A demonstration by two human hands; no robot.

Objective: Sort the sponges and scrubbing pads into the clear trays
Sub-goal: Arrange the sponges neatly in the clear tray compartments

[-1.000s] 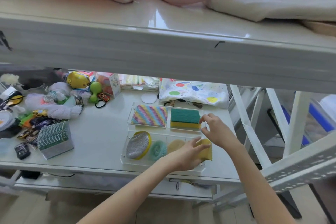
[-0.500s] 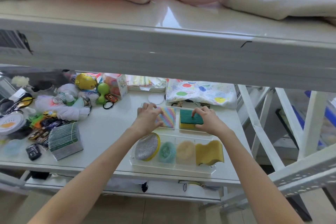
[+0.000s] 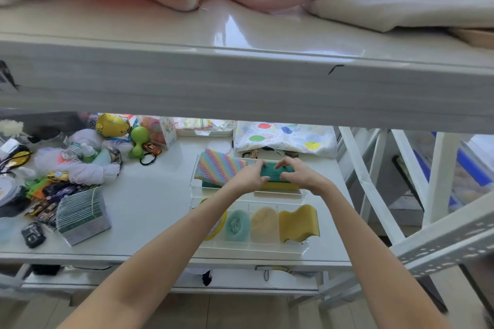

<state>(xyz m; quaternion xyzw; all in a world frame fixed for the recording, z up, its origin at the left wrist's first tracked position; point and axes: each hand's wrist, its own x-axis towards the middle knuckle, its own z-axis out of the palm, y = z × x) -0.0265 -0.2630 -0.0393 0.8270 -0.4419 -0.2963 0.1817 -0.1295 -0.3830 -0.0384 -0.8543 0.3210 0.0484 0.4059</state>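
Fingers: both hands close on the green-and-yellow sponge [image 3: 278, 180], the left hand [image 3: 247, 177] pinching its left end, the right hand [image 3: 300, 177] gripping its right end and top; fingers [image 3: 284, 163] of the right curl over the green scouring face.
Sponge: it sits in the right compartment of the far clear tray [image 3: 278, 193], toward the tabletop's far right corner; whether it is fully seated or just lifted off the floor I cannot tell.
Neighbour: the rainbow-striped sponge [image 3: 219, 167] lies tilted in the left compartment of the same tray, one edge propped on the wall rather than flat.
Near tray: the near clear tray [image 3: 254, 250], by the tabletop's front edge, holds in a row a silver-and-yellow scrubber [image 3: 217, 230] half hidden by the left forearm, a teal mesh pad [image 3: 236, 224], a tan pad [image 3: 263, 224] and a wavy yellow sponge [image 3: 299, 223].
Step in hand: judged as seating or squaring the green sponge in its compartment.
Next move: likely pressing it level, letting go, then flattening the striped sponge.
Progress: seemingly near the end; a wrapped stack of pads [image 3: 81, 215] waits at the tabletop's left front, outside the trays.
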